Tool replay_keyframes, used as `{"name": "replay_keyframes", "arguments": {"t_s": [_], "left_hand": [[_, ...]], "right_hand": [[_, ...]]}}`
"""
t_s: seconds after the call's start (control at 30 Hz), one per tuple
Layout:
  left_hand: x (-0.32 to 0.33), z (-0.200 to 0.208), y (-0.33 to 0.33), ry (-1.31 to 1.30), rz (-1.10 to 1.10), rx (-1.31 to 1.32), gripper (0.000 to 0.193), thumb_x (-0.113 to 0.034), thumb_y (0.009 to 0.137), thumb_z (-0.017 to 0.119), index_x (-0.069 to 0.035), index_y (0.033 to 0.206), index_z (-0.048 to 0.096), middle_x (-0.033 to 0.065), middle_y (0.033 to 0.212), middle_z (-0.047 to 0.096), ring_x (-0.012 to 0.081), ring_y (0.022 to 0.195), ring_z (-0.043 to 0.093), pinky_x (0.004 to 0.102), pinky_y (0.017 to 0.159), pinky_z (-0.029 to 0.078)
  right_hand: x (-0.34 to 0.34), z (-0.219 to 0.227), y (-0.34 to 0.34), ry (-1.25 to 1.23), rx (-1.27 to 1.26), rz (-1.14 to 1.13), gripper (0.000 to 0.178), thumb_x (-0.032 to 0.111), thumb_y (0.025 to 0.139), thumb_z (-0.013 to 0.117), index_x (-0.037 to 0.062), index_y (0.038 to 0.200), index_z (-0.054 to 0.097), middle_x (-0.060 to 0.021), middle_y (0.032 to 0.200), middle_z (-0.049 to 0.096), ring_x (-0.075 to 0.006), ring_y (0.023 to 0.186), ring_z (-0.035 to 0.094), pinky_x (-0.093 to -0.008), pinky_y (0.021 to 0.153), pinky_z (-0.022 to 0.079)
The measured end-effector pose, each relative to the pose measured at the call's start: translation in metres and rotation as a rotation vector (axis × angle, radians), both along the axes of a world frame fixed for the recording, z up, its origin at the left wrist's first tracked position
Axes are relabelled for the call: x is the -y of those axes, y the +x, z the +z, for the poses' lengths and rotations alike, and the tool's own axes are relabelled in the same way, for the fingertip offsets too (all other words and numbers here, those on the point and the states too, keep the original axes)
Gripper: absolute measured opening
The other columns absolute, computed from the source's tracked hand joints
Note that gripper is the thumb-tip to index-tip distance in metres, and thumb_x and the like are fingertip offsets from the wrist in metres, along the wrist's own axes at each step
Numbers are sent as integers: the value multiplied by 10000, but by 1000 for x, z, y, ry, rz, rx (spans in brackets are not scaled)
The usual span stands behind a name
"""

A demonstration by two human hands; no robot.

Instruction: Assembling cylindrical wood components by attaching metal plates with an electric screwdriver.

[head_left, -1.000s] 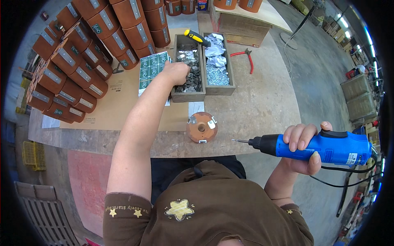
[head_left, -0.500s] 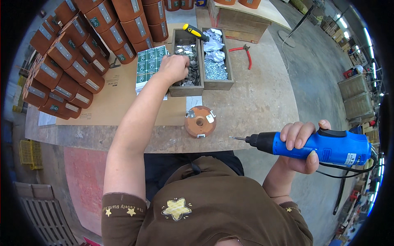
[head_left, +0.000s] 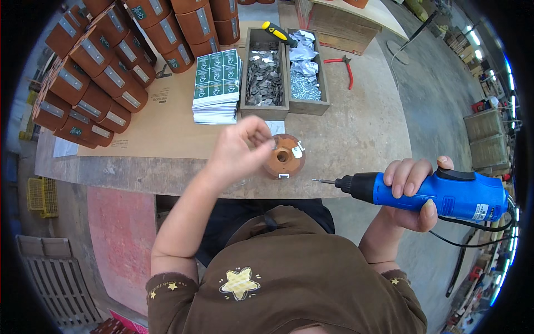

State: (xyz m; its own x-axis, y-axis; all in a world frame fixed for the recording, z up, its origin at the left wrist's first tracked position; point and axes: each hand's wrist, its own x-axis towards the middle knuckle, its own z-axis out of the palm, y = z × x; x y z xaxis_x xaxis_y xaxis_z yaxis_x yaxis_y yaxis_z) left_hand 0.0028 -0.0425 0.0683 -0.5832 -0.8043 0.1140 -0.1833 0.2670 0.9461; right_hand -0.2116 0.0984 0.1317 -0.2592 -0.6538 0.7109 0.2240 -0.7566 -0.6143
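My right hand (head_left: 413,189) grips a blue electric screwdriver (head_left: 445,196), its bit pointing left toward a round terracotta-coloured piece (head_left: 283,168) on the table. That piece has a hole in its middle and small metal clips at its edge, two of them visible. Over its upper left edge, the thumb and fingers of my left hand (head_left: 238,149) are pinched together; whatever they hold is too small to make out. Behind that hand stands an open wooden box (head_left: 282,109) of small grey metal pieces, with a stack of green-and-white printed cards (head_left: 217,94) beside it.
A second wooden box (head_left: 324,106) holds screws and crumpled paper. A yellow-and-black screwdriver (head_left: 279,33) lies across the boxes' far ends. Red-handled pliers (head_left: 349,71) rest to their right. Terracotta-coloured pots (head_left: 89,83) with metal strips are stacked at the far left. A black cable (head_left: 473,227) trails from the tool.
My left hand has come back from the box of metal pieces to the round piece's edge, its fingers pinched. The electric screwdriver stays nearly where it was.
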Motion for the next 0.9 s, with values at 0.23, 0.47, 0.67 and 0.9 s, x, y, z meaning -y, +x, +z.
{"name": "replay_keyframes", "arguments": {"t_s": [0.23, 0.47, 0.67, 0.9], "left_hand": [[-40, -24, -7, -601, 93, 34, 123, -11, 659, 625, -41, 772, 585, 46, 669, 571, 181, 617, 527, 294, 648, 403], [-54, -35, -9, -704, 176, 65, 219, -66, 593, 703, -64, 797, 621, 16, 705, 569, 201, 675, 498, 319, 651, 365], [-56, -32, 1, -689, 106, 158, 287, -106, 562, 726, -77, 829, 627, 19, 816, 560, 205, 743, 486, 341, 680, 347], [-42, -24, 8, -657, 42, 173, 364, -145, 543, 732, -86, 887, 632, 69, 967, 539, 259, 886, 463, 375, 776, 340]], "right_hand": [[4, -1, 8, 19, 16, -1, 601, 204, 733, 526, 32, 1239, 252, -89, 709, 503, -189, 572, 503, -352, 585, 444], [7, -1, 8, 18, 10, 14, 594, 200, 733, 526, 32, 1235, 257, -88, 701, 505, -187, 568, 505, -348, 585, 445], [7, -2, 9, 45, 24, 5, 596, 194, 735, 527, 32, 1241, 256, -88, 703, 509, -186, 579, 512, -347, 593, 446], [9, -2, 13, 54, 37, 19, 591, 193, 737, 530, 34, 1238, 260, -89, 707, 513, -195, 580, 519, -353, 596, 452]]}}
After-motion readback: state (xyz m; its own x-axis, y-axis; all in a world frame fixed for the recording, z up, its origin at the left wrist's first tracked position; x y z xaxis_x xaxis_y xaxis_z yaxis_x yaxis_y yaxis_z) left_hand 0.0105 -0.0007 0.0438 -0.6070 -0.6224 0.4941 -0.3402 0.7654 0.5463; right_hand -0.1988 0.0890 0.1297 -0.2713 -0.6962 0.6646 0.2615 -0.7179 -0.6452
